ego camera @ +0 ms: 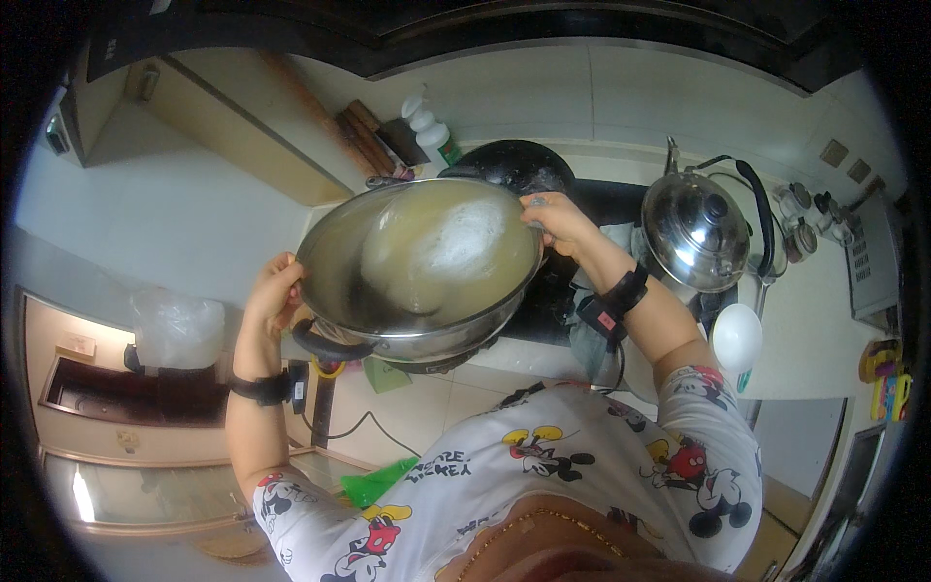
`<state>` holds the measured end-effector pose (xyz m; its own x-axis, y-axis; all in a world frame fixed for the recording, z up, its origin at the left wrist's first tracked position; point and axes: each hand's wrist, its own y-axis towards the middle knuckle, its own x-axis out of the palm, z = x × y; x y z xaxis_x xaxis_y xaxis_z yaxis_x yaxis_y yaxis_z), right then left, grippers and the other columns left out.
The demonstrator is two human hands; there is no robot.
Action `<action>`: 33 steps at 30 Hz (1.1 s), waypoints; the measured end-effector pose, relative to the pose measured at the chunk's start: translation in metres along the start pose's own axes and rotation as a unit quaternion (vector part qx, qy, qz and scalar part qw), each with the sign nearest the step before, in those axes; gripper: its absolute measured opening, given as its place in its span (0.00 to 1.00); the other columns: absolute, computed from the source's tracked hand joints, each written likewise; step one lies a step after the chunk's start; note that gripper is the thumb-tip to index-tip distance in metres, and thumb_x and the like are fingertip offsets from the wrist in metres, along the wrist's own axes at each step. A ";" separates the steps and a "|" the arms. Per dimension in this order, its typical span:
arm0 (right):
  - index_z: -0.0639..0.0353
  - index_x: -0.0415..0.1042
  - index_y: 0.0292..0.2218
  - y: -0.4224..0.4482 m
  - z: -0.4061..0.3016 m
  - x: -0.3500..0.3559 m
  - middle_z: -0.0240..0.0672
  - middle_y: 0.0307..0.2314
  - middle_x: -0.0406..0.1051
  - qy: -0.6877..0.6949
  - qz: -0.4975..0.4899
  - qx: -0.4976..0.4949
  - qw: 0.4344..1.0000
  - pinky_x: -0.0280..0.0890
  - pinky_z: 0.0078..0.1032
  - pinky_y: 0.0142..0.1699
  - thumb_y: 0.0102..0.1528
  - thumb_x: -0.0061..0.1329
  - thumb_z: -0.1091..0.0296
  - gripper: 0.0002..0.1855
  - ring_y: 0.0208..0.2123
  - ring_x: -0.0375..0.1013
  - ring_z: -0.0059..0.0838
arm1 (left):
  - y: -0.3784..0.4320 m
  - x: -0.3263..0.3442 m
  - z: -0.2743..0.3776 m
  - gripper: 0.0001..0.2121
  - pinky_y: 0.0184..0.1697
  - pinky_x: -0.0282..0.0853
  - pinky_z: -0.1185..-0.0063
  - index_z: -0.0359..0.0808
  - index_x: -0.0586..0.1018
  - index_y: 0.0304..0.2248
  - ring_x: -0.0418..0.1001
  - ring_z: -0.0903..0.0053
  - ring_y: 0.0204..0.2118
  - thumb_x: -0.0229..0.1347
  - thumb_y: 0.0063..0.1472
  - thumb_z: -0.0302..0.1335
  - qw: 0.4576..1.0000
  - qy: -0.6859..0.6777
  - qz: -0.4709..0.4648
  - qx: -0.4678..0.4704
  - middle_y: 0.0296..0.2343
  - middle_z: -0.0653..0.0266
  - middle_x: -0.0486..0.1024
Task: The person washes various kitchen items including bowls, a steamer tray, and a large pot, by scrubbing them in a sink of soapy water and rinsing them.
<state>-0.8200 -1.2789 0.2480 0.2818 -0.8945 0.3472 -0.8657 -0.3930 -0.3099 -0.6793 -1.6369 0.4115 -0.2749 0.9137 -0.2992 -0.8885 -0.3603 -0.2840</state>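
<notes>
A wide stainless-steel pot point(444, 342) with a dark rim is before me over the stove. Its inside looks pale and cloudy, with a bright white glare; I cannot tell how much of that is liquid. My left hand point(276, 287) grips the rim on the left, just above a black side handle point(331, 343). On the upper right of the rim, my right hand point(556, 225) has its fingers closed on the edge. Both wrists wear black straps with small devices.
Behind the pot sits a black wok point(513, 164), beside a white spray bottle point(433, 134). To the right are a lidded steel kettle point(694, 233), a white bowl point(737, 338), a grey cloth point(593, 338) and several glass jars point(804, 240). A cabinet wall point(211, 182) borders the left.
</notes>
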 end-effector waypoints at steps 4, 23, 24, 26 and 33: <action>0.58 0.66 0.23 0.012 0.012 -0.008 0.26 0.19 0.62 0.020 -0.036 0.006 0.999 0.47 0.13 0.12 0.42 0.46 0.78 0.04 0.14 0.58 0.16 | 0.008 -0.003 -0.001 0.05 0.12 0.48 0.93 0.37 0.66 0.21 0.54 0.93 0.11 0.47 0.51 0.19 1.000 -0.003 -0.014 -0.010 0.13 0.76 0.61; 0.57 0.63 0.27 0.023 0.026 -0.020 0.29 0.19 0.62 0.031 -0.051 0.043 0.997 0.46 0.13 0.12 0.44 0.45 0.77 0.05 0.14 0.58 0.17 | 0.014 0.016 0.022 0.05 0.10 0.50 0.92 0.36 0.65 0.22 0.54 0.92 0.09 0.47 0.52 0.19 0.999 0.025 0.009 -0.039 0.11 0.76 0.60; 0.57 0.63 0.27 0.023 0.026 -0.020 0.29 0.19 0.62 0.031 -0.052 0.043 0.997 0.46 0.13 0.12 0.44 0.45 0.77 0.05 0.14 0.58 0.17 | 0.014 0.016 0.023 0.05 0.10 0.50 0.92 0.36 0.64 0.22 0.54 0.92 0.09 0.48 0.51 0.19 0.999 0.036 0.011 -0.032 0.11 0.76 0.60; 0.57 0.63 0.26 0.021 0.025 -0.019 0.29 0.20 0.62 0.044 -0.053 0.045 0.997 0.46 0.13 0.11 0.44 0.45 0.77 0.05 0.14 0.58 0.17 | 0.017 0.015 0.025 0.05 0.10 0.50 0.92 0.36 0.64 0.22 0.55 0.92 0.09 0.48 0.51 0.19 0.998 0.048 0.013 -0.025 0.11 0.76 0.60; 0.57 0.63 0.28 0.032 0.035 -0.026 0.31 0.20 0.62 0.052 -0.054 0.069 0.995 0.46 0.13 0.11 0.44 0.45 0.77 0.07 0.14 0.58 0.18 | 0.025 0.021 0.029 0.10 0.12 0.52 0.92 0.29 0.67 0.35 0.57 0.91 0.11 0.48 0.51 0.19 0.999 0.043 -0.019 0.008 0.16 0.71 0.65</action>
<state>-0.8407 -1.2757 0.1981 0.3195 -0.8215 0.4722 -0.7656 -0.5175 -0.3822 -0.7180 -1.6217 0.4240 -0.2098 0.9070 -0.3652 -0.9037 -0.3224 -0.2817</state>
